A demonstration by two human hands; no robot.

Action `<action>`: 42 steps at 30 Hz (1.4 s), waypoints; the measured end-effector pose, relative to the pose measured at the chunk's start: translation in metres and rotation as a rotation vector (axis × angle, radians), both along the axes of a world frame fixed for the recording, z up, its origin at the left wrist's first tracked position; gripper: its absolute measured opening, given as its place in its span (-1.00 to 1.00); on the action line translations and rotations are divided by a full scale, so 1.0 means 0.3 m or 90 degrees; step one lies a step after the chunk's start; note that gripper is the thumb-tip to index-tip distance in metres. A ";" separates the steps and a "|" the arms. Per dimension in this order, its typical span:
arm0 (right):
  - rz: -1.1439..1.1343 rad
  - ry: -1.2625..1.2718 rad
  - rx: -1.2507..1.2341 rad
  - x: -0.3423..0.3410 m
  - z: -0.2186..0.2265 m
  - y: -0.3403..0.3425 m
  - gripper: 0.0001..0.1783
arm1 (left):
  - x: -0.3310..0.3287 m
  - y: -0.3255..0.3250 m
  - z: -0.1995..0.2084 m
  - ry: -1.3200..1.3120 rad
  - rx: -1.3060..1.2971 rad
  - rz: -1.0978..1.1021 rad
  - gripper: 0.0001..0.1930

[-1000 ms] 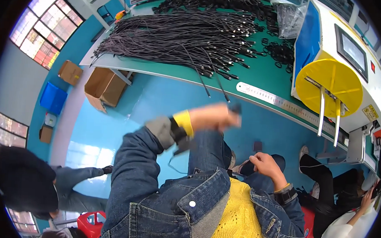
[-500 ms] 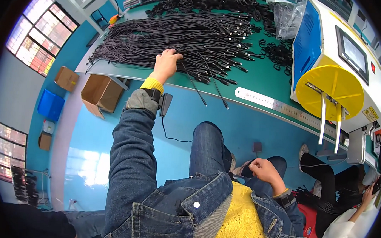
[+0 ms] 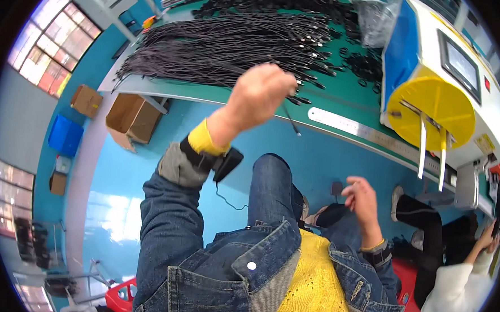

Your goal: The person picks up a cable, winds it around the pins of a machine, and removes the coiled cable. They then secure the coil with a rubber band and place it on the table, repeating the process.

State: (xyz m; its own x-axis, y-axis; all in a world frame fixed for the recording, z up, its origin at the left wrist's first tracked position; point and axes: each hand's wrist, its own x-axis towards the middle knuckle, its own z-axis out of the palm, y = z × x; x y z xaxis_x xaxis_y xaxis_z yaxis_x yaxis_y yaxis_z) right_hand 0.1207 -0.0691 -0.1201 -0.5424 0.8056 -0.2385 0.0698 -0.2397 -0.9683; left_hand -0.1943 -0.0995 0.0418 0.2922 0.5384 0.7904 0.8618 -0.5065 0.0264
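My left hand [image 3: 260,95] is raised in front of the near edge of a pile of black cables [image 3: 210,52], with its fingers curled closed. What they hold, if anything, is hidden. Just beyond that hand, one loose cable end [image 3: 292,122] hangs over the table edge, its tip pointing down. Above my lap, my right hand [image 3: 363,202] holds nothing, its fingers loosely bent and apart. The cables lie lengthwise on the green table [image 3: 338,98], many with their connector ends toward the right.
At the right stands a white and blue machine [image 3: 430,58] with a yellow disc [image 3: 430,112] and two prongs. A steel ruler [image 3: 342,124] lies along the table edge. Coiled black cables [image 3: 365,66] sit behind. A person [image 3: 458,285] works at the right. Cardboard boxes [image 3: 133,119] stand left.
My left hand has lifted off the cable pile and come nearer and to the right, closing up. My right hand has risen, its fingers opening. One of two hanging cable ends no longer shows.
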 end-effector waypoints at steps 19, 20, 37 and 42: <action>-0.201 -0.201 0.678 0.327 0.232 -0.120 -0.58 | 0.463 -0.182 -0.143 -0.172 -0.240 -0.059 -0.86; -0.215 -0.231 0.727 0.336 0.222 -0.120 -0.59 | 0.477 -0.183 -0.137 -0.172 -0.232 -0.064 -0.86; -0.452 -0.427 0.957 0.274 0.460 0.205 -0.83 | 0.671 0.177 0.070 -0.534 -0.477 -0.248 -0.81; -0.477 -0.355 0.918 0.222 0.392 0.311 -0.89 | 0.617 0.291 -0.034 -0.440 -0.313 -0.193 -0.86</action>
